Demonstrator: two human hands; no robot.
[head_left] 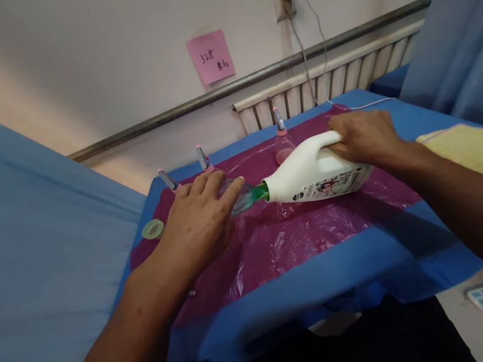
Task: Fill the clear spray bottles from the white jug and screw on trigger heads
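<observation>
My right hand (pixel 366 134) is closed round the handle of a white jug (pixel 300 174), which lies tipped on its side with its mouth to the left. A printed label shows on the jug's lower side. My left hand (pixel 201 218) is curled round a clear bottle (pixel 243 197), mostly hidden behind the fingers. The bottle's open end meets the jug's mouth, where a green spout-like piece (pixel 260 192) shows; whether liquid is flowing, I cannot tell. A pale green cap (pixel 152 229) lies left of my left hand.
Purple plastic sheeting (pixel 276 249) covers part of the blue-draped table (pixel 262 307). A clear bottle with a pink-and-grey top (pixel 283 146) stands behind the jug. Two similar tops (pixel 204 159) show beyond my left hand. A yellow cloth (pixel 482 153) lies right; blue curtains (pixel 24 242) hang on both sides.
</observation>
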